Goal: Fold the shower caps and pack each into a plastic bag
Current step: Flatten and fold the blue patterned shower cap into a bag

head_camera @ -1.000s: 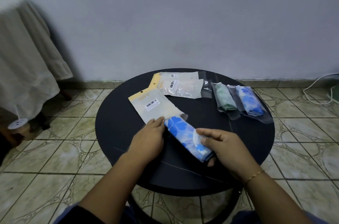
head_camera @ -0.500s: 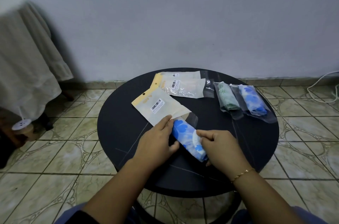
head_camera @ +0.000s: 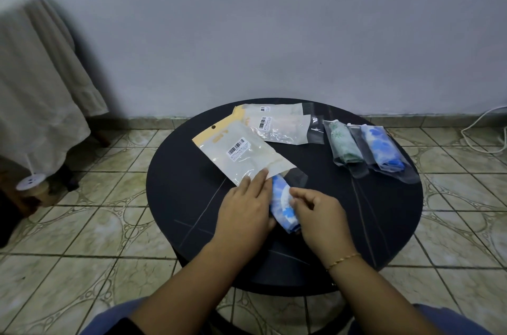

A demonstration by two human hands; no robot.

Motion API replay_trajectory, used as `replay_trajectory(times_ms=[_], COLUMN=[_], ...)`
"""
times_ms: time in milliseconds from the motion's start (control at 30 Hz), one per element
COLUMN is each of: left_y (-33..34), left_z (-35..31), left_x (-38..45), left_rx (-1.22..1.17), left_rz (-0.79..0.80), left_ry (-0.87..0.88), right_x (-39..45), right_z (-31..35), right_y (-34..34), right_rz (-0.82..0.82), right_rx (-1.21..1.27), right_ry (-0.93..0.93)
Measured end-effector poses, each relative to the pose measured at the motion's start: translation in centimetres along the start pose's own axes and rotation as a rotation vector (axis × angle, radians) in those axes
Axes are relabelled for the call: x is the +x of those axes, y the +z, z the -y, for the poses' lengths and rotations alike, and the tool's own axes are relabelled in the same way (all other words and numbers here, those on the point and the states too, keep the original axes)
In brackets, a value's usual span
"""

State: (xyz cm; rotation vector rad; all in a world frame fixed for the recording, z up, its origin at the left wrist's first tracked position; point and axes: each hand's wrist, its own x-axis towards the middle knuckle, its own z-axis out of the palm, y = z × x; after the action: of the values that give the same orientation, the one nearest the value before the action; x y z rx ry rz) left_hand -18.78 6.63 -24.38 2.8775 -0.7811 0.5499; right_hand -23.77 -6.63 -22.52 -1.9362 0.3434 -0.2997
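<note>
My left hand [head_camera: 247, 204] pinned the mouth of the frosted, yellow-topped plastic bag [head_camera: 241, 155] to the round black table [head_camera: 181, 189], so my right hand [head_camera: 319, 212], gripping the folded blue-and-white shower cap [head_camera: 281, 201], could feed it in at the table's near middle.

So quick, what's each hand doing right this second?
Left hand: fingers straight, pressing the plastic bag flat at its mouth.
Right hand: fingers curled, gripping the folded blue shower cap.
</note>
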Motion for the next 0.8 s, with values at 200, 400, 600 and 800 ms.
replay_trajectory(times_ms=[200, 400, 600, 800], left_y=[-0.1, -0.5, -0.2, 0.0], left_z=[-0.8, -0.8, -2.3, -2.5], left_x=[-0.4, -0.4, -0.7, -0.9], left_rx=[0.000, -0.029, -0.060, -0.126], left_rz=[0.027, 0.022, -0.039, -0.070], left_ry=[0.015, 0.016, 0.109, 0.140], right_x=[0.8, 1.6, 1.6, 1.5], right_z=[0.2, 0.1, -0.1, -0.4], right_y=[-0.3, -1.1, -0.1, 1.2], right_rz=[0.062, 0.274, -0.116, -0.212], right_rx=[0.020, 0.332, 0.250, 0.452], right_ry=[0.013, 0.230, 0.095, 0.149])
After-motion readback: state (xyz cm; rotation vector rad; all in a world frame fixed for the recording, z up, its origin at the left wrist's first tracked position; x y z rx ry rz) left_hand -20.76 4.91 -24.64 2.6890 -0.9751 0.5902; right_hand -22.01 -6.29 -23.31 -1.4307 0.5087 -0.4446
